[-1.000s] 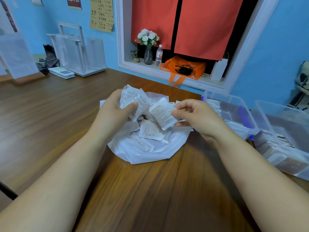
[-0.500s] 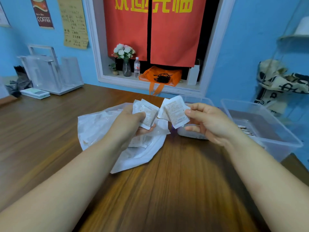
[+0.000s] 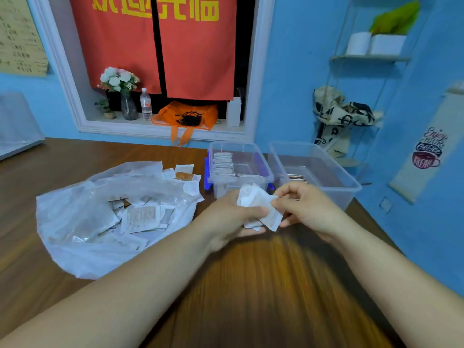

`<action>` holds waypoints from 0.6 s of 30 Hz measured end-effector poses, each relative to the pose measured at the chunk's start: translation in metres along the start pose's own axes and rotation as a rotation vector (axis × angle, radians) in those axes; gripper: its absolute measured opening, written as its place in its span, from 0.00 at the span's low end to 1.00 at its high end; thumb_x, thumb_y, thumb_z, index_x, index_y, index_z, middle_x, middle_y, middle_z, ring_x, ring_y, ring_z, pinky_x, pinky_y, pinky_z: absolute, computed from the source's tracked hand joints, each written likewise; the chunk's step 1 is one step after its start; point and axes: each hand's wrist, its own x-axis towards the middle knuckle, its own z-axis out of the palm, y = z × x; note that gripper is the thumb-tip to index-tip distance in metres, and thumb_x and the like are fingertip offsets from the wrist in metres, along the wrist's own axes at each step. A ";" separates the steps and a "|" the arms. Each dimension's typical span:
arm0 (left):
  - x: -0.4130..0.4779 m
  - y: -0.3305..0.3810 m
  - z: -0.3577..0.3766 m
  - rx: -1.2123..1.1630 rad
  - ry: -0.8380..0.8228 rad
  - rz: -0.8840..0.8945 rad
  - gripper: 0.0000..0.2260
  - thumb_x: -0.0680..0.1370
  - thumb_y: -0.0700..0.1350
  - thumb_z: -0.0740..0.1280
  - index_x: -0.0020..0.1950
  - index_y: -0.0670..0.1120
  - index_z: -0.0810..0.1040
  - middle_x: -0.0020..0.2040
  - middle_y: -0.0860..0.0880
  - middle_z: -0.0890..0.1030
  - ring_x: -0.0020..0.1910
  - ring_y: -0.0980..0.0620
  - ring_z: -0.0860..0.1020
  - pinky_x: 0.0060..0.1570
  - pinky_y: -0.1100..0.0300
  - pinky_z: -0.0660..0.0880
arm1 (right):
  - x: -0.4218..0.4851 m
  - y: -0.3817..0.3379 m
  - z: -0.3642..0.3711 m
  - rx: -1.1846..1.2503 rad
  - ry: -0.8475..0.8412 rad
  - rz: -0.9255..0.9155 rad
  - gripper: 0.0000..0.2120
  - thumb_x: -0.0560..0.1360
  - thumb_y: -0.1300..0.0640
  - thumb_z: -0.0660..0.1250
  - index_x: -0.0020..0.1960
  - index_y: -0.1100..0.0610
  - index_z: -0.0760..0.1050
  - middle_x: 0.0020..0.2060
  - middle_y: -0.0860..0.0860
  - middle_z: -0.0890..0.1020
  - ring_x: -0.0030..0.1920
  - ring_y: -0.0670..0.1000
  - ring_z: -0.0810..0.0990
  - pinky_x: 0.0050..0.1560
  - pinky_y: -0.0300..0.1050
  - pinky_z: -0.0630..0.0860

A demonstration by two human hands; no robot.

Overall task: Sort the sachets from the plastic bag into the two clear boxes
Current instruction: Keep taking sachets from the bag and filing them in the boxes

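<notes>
A white plastic bag (image 3: 75, 237) lies open on the wooden table at the left, with several sachets (image 3: 143, 217) inside it and a few loose sachets (image 3: 184, 175) at its far edge. My left hand (image 3: 228, 217) grips a bunch of white sachets (image 3: 253, 200) just in front of the left clear box (image 3: 261, 162), which holds a row of sachets. My right hand (image 3: 303, 207) pinches the right edge of that bunch. The right clear box (image 3: 344, 182) stands beside the left one, with a few items on its floor.
The table (image 3: 251, 297) ends close behind and to the right of the boxes, against the blue wall. A window sill behind holds a flower vase (image 3: 128, 106), a water bottle (image 3: 146, 104) and an orange bag (image 3: 185, 114). A clear stand (image 3: 17, 126) sits far left.
Both hands have moved right, away from the bag, to just in front of the left box. The two separate handfuls of sachets have come together into one bunch between the hands.
</notes>
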 end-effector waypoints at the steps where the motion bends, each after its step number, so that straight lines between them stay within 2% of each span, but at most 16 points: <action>1: 0.000 -0.006 0.001 0.158 0.027 0.073 0.11 0.75 0.38 0.68 0.52 0.52 0.75 0.50 0.51 0.82 0.50 0.54 0.81 0.51 0.57 0.79 | -0.003 0.004 -0.002 -0.048 0.012 -0.016 0.03 0.74 0.62 0.69 0.42 0.57 0.76 0.37 0.56 0.81 0.34 0.49 0.80 0.36 0.44 0.80; 3: -0.001 -0.013 0.001 0.512 0.111 0.228 0.15 0.75 0.43 0.69 0.56 0.56 0.70 0.49 0.61 0.76 0.48 0.64 0.76 0.46 0.72 0.75 | -0.009 0.012 -0.003 -0.140 0.035 -0.040 0.03 0.73 0.58 0.70 0.43 0.55 0.77 0.38 0.56 0.82 0.36 0.50 0.80 0.38 0.43 0.78; 4: -0.001 -0.016 0.001 0.630 0.127 0.295 0.17 0.75 0.45 0.69 0.61 0.56 0.68 0.49 0.63 0.73 0.47 0.67 0.73 0.43 0.77 0.71 | -0.012 0.016 -0.002 -0.165 0.045 -0.046 0.03 0.73 0.56 0.70 0.43 0.54 0.77 0.39 0.54 0.82 0.37 0.49 0.80 0.40 0.42 0.77; 6: 0.000 -0.022 -0.002 0.738 0.110 0.390 0.19 0.75 0.45 0.68 0.64 0.54 0.67 0.52 0.61 0.73 0.48 0.67 0.72 0.43 0.80 0.67 | -0.017 0.023 0.001 -0.153 0.060 -0.060 0.03 0.73 0.54 0.70 0.42 0.51 0.77 0.41 0.49 0.82 0.42 0.47 0.80 0.44 0.39 0.74; 9: 0.002 -0.028 -0.005 0.795 0.090 0.418 0.17 0.76 0.45 0.68 0.63 0.53 0.69 0.54 0.57 0.75 0.49 0.63 0.74 0.44 0.76 0.70 | -0.019 0.026 0.009 -0.096 0.066 -0.074 0.03 0.74 0.53 0.68 0.43 0.51 0.75 0.43 0.46 0.81 0.42 0.41 0.79 0.43 0.33 0.73; 11: 0.004 -0.030 -0.006 0.782 0.076 0.402 0.15 0.76 0.44 0.68 0.60 0.53 0.69 0.51 0.57 0.76 0.48 0.62 0.75 0.44 0.71 0.72 | -0.018 0.024 0.014 -0.017 0.087 -0.076 0.05 0.75 0.53 0.67 0.48 0.54 0.74 0.43 0.48 0.81 0.40 0.38 0.79 0.39 0.28 0.73; 15: 0.005 -0.032 -0.008 0.775 0.063 0.375 0.14 0.75 0.44 0.68 0.58 0.52 0.69 0.51 0.56 0.77 0.48 0.61 0.75 0.45 0.68 0.72 | -0.014 0.021 0.024 0.160 0.080 -0.061 0.14 0.75 0.50 0.65 0.58 0.53 0.71 0.49 0.47 0.79 0.44 0.34 0.79 0.40 0.24 0.71; 18: 0.006 -0.033 -0.010 0.741 0.052 0.364 0.15 0.75 0.44 0.68 0.59 0.51 0.69 0.51 0.54 0.77 0.47 0.60 0.76 0.45 0.68 0.72 | -0.012 0.023 0.032 0.144 0.070 -0.079 0.10 0.76 0.50 0.64 0.54 0.53 0.76 0.47 0.46 0.81 0.44 0.35 0.79 0.43 0.26 0.72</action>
